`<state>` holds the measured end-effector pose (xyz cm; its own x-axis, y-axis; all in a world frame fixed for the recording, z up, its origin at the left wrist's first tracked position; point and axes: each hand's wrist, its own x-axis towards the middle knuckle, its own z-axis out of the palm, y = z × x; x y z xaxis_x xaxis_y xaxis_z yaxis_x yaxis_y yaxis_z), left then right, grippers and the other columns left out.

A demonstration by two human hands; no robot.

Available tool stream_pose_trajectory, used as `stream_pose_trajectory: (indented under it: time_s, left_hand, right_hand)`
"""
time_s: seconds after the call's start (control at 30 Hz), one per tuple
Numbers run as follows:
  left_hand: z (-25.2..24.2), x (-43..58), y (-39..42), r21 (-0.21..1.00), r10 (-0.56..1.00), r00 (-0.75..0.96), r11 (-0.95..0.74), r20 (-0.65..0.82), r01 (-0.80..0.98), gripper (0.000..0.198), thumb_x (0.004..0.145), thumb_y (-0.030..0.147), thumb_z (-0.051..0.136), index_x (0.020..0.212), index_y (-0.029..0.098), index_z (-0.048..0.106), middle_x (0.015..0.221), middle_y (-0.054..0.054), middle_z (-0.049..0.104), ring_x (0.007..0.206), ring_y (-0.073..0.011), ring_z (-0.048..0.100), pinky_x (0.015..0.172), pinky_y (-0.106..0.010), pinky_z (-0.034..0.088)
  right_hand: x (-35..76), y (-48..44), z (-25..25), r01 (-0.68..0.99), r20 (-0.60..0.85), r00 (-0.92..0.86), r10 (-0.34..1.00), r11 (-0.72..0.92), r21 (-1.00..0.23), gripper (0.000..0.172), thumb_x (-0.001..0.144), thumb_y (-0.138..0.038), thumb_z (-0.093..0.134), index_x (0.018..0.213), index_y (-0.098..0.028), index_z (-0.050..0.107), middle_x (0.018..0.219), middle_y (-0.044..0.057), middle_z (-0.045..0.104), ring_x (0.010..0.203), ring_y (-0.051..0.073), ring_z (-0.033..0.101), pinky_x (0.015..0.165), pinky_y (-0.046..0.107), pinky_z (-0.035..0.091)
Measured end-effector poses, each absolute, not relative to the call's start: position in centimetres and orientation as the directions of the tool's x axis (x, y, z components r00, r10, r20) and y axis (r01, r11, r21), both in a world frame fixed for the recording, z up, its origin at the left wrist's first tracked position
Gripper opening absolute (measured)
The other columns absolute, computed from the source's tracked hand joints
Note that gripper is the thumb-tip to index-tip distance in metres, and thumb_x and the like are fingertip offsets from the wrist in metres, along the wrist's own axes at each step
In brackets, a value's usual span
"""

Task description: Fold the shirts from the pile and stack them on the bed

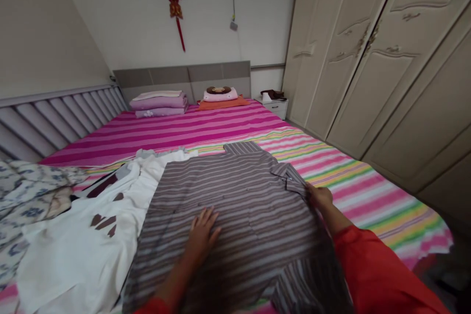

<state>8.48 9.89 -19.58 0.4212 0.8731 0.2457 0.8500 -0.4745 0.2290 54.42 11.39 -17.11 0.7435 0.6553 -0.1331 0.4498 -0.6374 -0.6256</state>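
A grey and brown striped shirt (235, 201) lies spread flat on the bed. My left hand (203, 229) rests flat on its middle, fingers stretched out. My right hand (319, 196) is at the shirt's right edge by the collar, fingers curled on the cloth. Both arms wear red sleeves. A white garment with dark brown marks (84, 240) lies under and to the left of the shirt.
The bed has a pink and multicoloured striped sheet (331, 167). A blue-flowered cloth (25, 191) lies at the left. Folded purple bedding (158, 103) and a pillow (221, 95) sit by the headboard. A cream wardrobe (386, 59) runs along the right; a nightstand (274, 103) stands beyond.
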Motion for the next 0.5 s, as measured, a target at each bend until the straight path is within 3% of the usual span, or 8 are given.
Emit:
stream_pose_trajectory:
  time_s: [0.1, 0.2, 0.27, 0.3, 0.37, 0.43, 0.5]
  left_hand:
    - [-21.0, 10.2, 9.8, 0.174, 0.897, 0.415, -0.438, 0.153, 0.882, 0.049, 0.093, 0.039, 0.045, 0.141, 0.029, 0.047, 0.151, -0.006, 0.044, 0.141, -0.0275, 0.035, 0.115, -0.055, 0.028]
    - [-21.0, 10.1, 9.3, 0.165, 0.899, 0.425, -0.437, 0.106, 0.884, 0.052, 0.093, 0.043, 0.044, 0.144, 0.030, 0.044, 0.152, -0.005, 0.042, 0.143, -0.0276, 0.032, 0.116, -0.055, 0.025]
    - [-20.5, 10.2, 9.2, 0.187, 0.908, 0.415, -0.419, 0.061, 0.889, 0.052, 0.094, 0.043, 0.044, 0.144, 0.030, 0.043, 0.153, -0.005, 0.041, 0.144, -0.0279, 0.031, 0.116, -0.056, 0.024]
    - [-20.1, 10.5, 9.2, 0.203, 0.917, 0.397, -0.395, 0.036, 0.896, 0.051, 0.094, 0.043, 0.043, 0.144, 0.030, 0.044, 0.153, -0.004, 0.040, 0.144, -0.0283, 0.031, 0.116, -0.057, 0.024]
    - [-19.3, 11.8, 9.4, 0.247, 0.935, 0.354, -0.343, 0.000, 0.906, 0.049, 0.095, 0.041, 0.039, 0.142, 0.029, 0.046, 0.153, -0.005, 0.041, 0.143, -0.0288, 0.032, 0.116, -0.059, 0.024]
    - [-18.5, 14.1, 9.9, 0.308, 0.932, 0.363, -0.349, 0.012, 0.885, 0.048, 0.097, 0.039, 0.034, 0.143, 0.029, 0.046, 0.153, -0.005, 0.040, 0.143, -0.0275, 0.032, 0.116, -0.058, 0.025]
    - [-18.0, 16.7, 10.8, 0.363, 0.898, 0.435, -0.427, 0.064, 0.828, 0.049, 0.098, 0.040, 0.030, 0.144, 0.030, 0.042, 0.155, -0.003, 0.038, 0.144, -0.0253, 0.030, 0.117, -0.056, 0.024]
  right_hand:
    - [54.8, 11.4, -17.2, 0.459, -0.143, 0.744, 0.653, -0.654, -0.602, 0.039, 0.080, -0.042, 0.056, 0.085, -0.008, 0.075, 0.070, 0.017, 0.070, 0.074, 0.032, 0.069, 0.063, 0.036, 0.048]
    - [55.1, 10.6, -16.6, 0.466, -0.137, 0.764, 0.631, -0.686, -0.559, 0.041, 0.082, -0.036, 0.052, 0.094, -0.003, 0.074, 0.083, 0.023, 0.071, 0.083, 0.035, 0.068, 0.068, 0.040, 0.049]
    - [54.1, 10.4, -16.1, 0.472, -0.091, 0.794, 0.601, -0.705, -0.530, 0.046, 0.084, -0.035, 0.047, 0.106, -0.001, 0.070, 0.102, 0.028, 0.068, 0.100, 0.040, 0.064, 0.079, 0.046, 0.048]
    - [53.1, 10.5, -15.9, 0.519, -0.003, 0.790, 0.614, -0.671, -0.529, 0.049, 0.086, -0.036, 0.045, 0.114, -0.002, 0.067, 0.115, 0.029, 0.064, 0.111, 0.041, 0.059, 0.086, 0.049, 0.046]
    - [50.0, 11.1, -15.9, 0.735, 0.271, 0.631, 0.727, -0.449, -0.508, 0.053, 0.090, -0.038, 0.039, 0.128, -0.007, 0.058, 0.134, 0.025, 0.055, 0.127, 0.038, 0.048, 0.100, 0.051, 0.039]
    - [46.5, 12.0, -16.5, 0.926, 0.479, 0.255, 0.840, -0.070, -0.370, 0.054, 0.093, -0.041, 0.035, 0.136, -0.013, 0.053, 0.142, 0.017, 0.051, 0.135, 0.031, 0.041, 0.107, 0.048, 0.035]
    - [43.7, 12.8, -17.8, 0.959, 0.448, -0.024, 0.894, 0.148, -0.244, 0.054, 0.095, -0.043, 0.032, 0.140, -0.019, 0.049, 0.146, 0.011, 0.048, 0.138, 0.027, 0.037, 0.110, 0.048, 0.032]
